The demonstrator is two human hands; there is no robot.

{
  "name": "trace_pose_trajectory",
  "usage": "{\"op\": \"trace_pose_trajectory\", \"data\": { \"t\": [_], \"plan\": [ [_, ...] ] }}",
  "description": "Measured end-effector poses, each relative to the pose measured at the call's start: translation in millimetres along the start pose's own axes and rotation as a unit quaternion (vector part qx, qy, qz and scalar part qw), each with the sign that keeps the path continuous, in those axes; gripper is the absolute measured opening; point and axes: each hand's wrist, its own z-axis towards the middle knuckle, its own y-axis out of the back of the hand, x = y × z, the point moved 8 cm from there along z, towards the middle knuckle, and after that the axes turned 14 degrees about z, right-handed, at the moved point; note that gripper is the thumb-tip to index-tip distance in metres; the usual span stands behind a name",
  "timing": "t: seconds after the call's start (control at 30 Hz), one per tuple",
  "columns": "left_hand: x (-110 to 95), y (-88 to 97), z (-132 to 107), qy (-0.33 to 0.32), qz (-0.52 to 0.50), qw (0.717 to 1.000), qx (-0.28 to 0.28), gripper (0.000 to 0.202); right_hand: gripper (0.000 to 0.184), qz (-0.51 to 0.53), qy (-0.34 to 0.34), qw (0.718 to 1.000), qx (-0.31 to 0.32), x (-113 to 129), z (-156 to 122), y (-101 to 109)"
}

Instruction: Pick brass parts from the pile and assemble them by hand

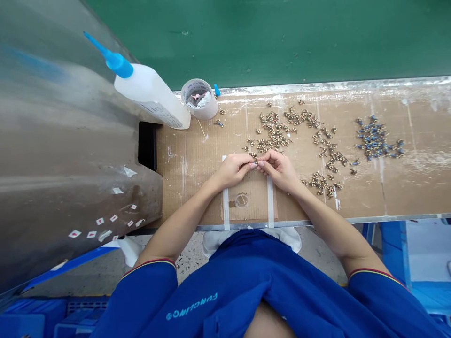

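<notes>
The left hand [235, 169] and right hand [278, 170] meet at the fingertips, pinching one small part [256, 161] between them over the cardboard-covered tabletop [190, 164]. Gold-and-dark pieces [273, 134] lie scattered just beyond the hands — seemingly the work left — while a blue-tipped heap [375, 140], well right of the right hand, looks like the share done.

Brown cardboard [416, 192] covers the worktop, its surface shiny in places. At its far left stand a white bottle [151, 94] with a blue nozzle and a cup [208, 111], a blue cap [217, 90] just beside the cup. Small brown-and-gold pieces [273, 134] lie scattered across the middle; a heap of blue-marked pieces [375, 139] sits farther right. Near the front edge, between two pale tape strips [226, 209], rests a small clear dish [237, 202].
</notes>
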Motion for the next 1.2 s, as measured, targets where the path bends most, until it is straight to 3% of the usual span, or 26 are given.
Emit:
{"op": "trace_pose_trajectory", "data": {
  "t": [0.33, 0.77, 1.2],
  "plan": [
    [-1.6, 0.7, -0.7, -0.010, 0.012, 1.000, -0.007, 0.029, 0.059, -0.005, 0.007, 1.000, -0.001, 3.0, 0.0, -1.9],
    [1.3, -7.3, -1.1, -0.003, 0.029, 0.999, 0.015, 0.027, 0.044, -0.039, -0.002, 0.998, 0.040, -0.3, -0.3, -1.1],
    [-1.0, -5.9, -1.0, 0.002, 0.022, 1.000, 0.003, 0.030, 0.046, -0.043, 0.017, 0.999, 0.024, 3.2, -0.9, -3.1]
  ]
}}
